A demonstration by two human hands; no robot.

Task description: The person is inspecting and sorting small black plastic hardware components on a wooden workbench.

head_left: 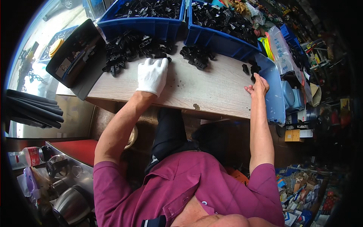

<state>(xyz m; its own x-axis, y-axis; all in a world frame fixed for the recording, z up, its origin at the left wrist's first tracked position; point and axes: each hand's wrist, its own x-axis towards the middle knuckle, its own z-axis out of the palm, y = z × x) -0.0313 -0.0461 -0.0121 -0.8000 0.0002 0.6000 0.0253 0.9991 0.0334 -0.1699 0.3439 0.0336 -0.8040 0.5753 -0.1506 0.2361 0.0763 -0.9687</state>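
My left hand (152, 76), in a white knitted glove, rests near the table's back with its fingers curled. A small black plastic clip (169, 59) shows at its fingertips. Directly beyond lies a loose heap of black plastic clips (126, 49); a smaller heap (197, 56) sits to its right. My bare right hand (259, 86) is at the table's right end, its lower fingers loosely bent. At its upper fingertips is a black plastic part (255, 68), seemingly pinched. Another black piece (245, 69) lies just left of that.
Two blue crates (141, 27) (223, 36) full of black parts stand along the back of the wooden table (211, 85). A light-blue bin (275, 98) adjoins its right end. A dark panel (77, 56) leans at the left. A metal kettle (72, 206) is at lower left.
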